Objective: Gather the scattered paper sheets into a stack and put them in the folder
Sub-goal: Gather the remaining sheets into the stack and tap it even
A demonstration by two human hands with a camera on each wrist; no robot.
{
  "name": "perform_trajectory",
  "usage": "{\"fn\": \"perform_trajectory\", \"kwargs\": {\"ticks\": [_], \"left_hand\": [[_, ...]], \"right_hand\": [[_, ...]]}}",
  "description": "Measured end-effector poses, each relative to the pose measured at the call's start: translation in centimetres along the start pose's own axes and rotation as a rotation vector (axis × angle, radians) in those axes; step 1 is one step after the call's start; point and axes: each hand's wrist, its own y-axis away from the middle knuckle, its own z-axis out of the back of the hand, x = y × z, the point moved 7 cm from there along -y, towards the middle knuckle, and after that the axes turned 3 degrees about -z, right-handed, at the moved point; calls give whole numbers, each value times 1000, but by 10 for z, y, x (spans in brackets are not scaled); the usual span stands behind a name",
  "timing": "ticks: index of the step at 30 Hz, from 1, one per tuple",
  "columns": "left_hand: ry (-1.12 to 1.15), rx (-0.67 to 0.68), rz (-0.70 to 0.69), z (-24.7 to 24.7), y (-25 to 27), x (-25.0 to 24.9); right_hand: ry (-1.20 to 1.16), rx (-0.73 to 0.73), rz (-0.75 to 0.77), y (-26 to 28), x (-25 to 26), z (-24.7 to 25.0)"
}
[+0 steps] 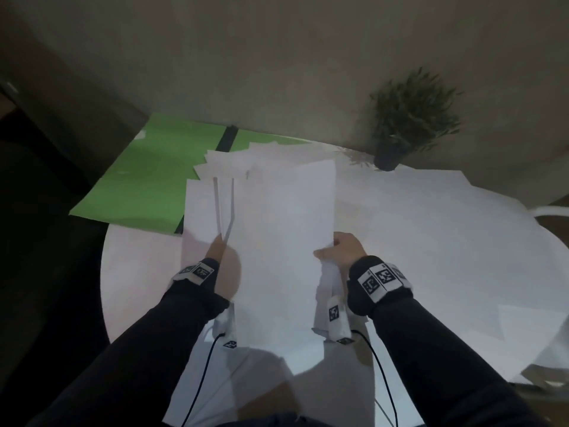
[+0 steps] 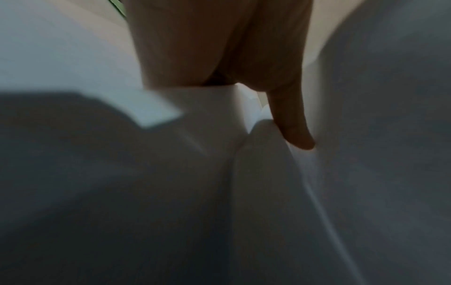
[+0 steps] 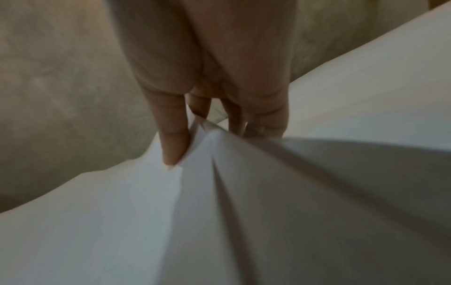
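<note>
I hold a loose bunch of white paper sheets (image 1: 283, 241) upright over the round white table (image 1: 138, 288). My left hand (image 1: 219, 245) grips the bunch's left side; its fingers are hidden behind the paper. In the left wrist view one finger (image 2: 294, 129) lies along a sheet (image 2: 378, 154). My right hand (image 1: 338, 251) pinches the right edge, where the paper (image 3: 244, 192) creases between its fingertips (image 3: 174, 150). An open green folder (image 1: 144, 180) lies at the table's back left, with more sheets (image 1: 228, 161) overlapping its right half.
A small potted plant (image 1: 409, 118) stands at the table's back right. Further white sheets (image 1: 455, 217) lie across the right side of the table, one near the right front edge (image 1: 529, 322). A white chair part (image 1: 551, 211) shows at far right.
</note>
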Motion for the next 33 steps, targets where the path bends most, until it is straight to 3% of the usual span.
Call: {"fn": "perform_trajectory", "kwargs": {"ticks": [2,6,10,13,15,18,21,23,25,26,28,30,33], "left_hand": [[35,-27,6,1,-4,2],[-13,30,-132,-9,8,-8],[19,82,-209,-15,32,-29],[38,59,-144,-12,30,-24],[37,18,-94,-9,33,-23],[29,-3,-26,-7,35,-23],[23,-18,51,-4,30,-12],[-31,-122,121,7,26,-1],[-4,-110,140,6,34,-6],[14,-94,122,3,35,-10],[102,-73,170,-2,36,-12],[176,-60,182,-7,37,-12],[224,-29,176,-9,34,-8]], "right_hand": [[121,-22,11,3,7,2],[367,-141,65,5,26,23],[419,-226,113,10,49,46],[180,-319,243,26,79,71],[-4,-306,370,41,102,85],[-377,-168,500,64,126,104],[-792,65,600,71,132,113],[-985,121,566,60,119,112],[-1045,85,421,40,93,100],[-996,58,337,27,78,90],[-683,-19,194,9,49,68],[-344,-39,107,-3,25,42],[-81,-55,23,-14,0,9]]}}
